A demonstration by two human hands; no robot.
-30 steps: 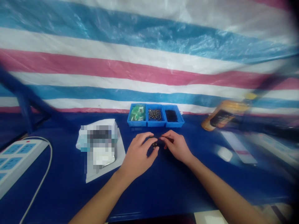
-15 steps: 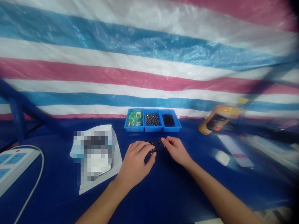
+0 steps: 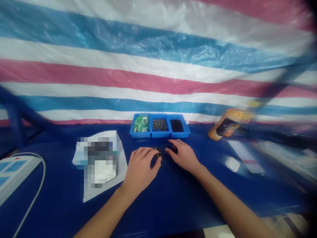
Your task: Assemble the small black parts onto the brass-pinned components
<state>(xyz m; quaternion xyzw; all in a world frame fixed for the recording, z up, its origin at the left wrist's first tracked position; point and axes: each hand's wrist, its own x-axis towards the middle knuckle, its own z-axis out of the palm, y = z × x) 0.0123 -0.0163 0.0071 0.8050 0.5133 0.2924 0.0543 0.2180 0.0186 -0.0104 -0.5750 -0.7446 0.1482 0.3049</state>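
My left hand (image 3: 141,168) rests on the blue table (image 3: 173,198) with its fingers curled, pinching a small dark part (image 3: 158,153) with metal bits at its fingertips. My right hand (image 3: 184,157) lies just to the right, fingers bent down on the table over something small and dark that I cannot make out. Behind both hands stand three joined blue bins (image 3: 159,125): the left holds green pieces, the middle holds small metal parts, the right holds black parts.
A white packet on paper (image 3: 101,165) lies left of my hands. A white power strip (image 3: 12,172) with a cable is at the far left. An orange bottle (image 3: 226,124) lies at the right, beside a white mouse (image 3: 232,163). A striped plastic sheet hangs behind.
My hands have drifted slightly apart and settled lower on the table. The right hand's fingers have flattened down towards the surface. The view has shifted a little.
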